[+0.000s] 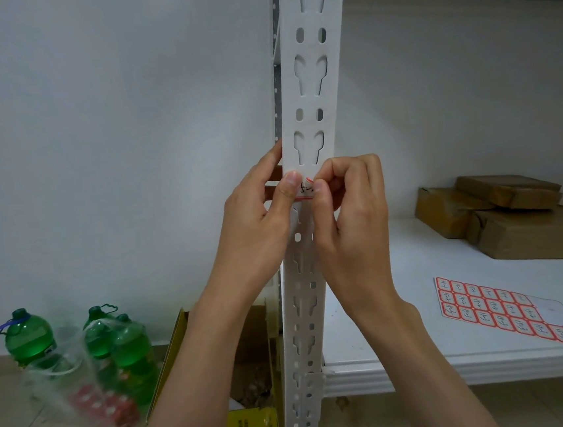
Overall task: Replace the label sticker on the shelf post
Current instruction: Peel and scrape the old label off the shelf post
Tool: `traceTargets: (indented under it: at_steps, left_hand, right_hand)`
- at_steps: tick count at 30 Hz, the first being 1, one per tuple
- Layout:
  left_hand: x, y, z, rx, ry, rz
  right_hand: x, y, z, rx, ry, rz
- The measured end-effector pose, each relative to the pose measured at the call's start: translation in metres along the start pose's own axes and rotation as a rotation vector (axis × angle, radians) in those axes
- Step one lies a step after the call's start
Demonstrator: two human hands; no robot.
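A white perforated metal shelf post [312,114] is shown running from the top centre of the frame down to the lower centre, its long axis nearly vertical and leaning slightly. At mid-frame a small red-bordered label sticker [306,188] is seen on the face of the post, between the two thumbs, its handwriting partly hidden. The left hand [257,222] is wrapped around the post from the left edge, with its thumb pressed on the left end of the sticker. The right hand [351,206] is curled at the right end of the sticker, thumb and forefinger pinched at that edge; whether the edge is being peeled up or pressed down cannot be told. The right hand lies nearer the sticker's free-looking end, so the coming move is judged to turn on a pull or a rub along the sticker's short horizontal axis. A sheet of matching stickers [503,312], glossy paper with one row partly used, is seen at lower right on the smooth white shelf board [399,270].
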State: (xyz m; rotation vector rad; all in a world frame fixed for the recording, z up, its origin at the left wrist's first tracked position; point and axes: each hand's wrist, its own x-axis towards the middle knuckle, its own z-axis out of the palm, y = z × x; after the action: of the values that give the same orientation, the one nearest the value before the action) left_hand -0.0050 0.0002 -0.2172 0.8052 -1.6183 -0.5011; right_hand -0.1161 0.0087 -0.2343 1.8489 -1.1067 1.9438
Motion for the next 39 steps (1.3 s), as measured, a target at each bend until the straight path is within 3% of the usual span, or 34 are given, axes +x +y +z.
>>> traceTargets:
  at_steps: [10,19,23,29,39]
  left_hand:
    - [0.000,-0.001,0.001,0.003,-0.008,-0.006]
    - [-0.002,0.005,-0.001,-0.008,-0.034,-0.018]
    - [-0.004,0.008,-0.005,0.040,-0.083,0.024]
    - [-0.004,0.007,-0.003,0.042,-0.032,0.026]
    - [-0.002,0.007,-0.001,0.094,-0.019,-0.011]
  right_hand:
    - [0.001,0.000,-0.001,0.021,0.035,0.024]
    - [-0.001,0.006,-0.011,-0.080,0.108,-0.159]
    - [0.002,0.002,-0.011,-0.073,0.114,-0.118]
    - [0.010,-0.005,-0.013,-0.064,0.063,-0.041]
    - [0.019,-0.010,-0.011,0.119,0.218,0.131]
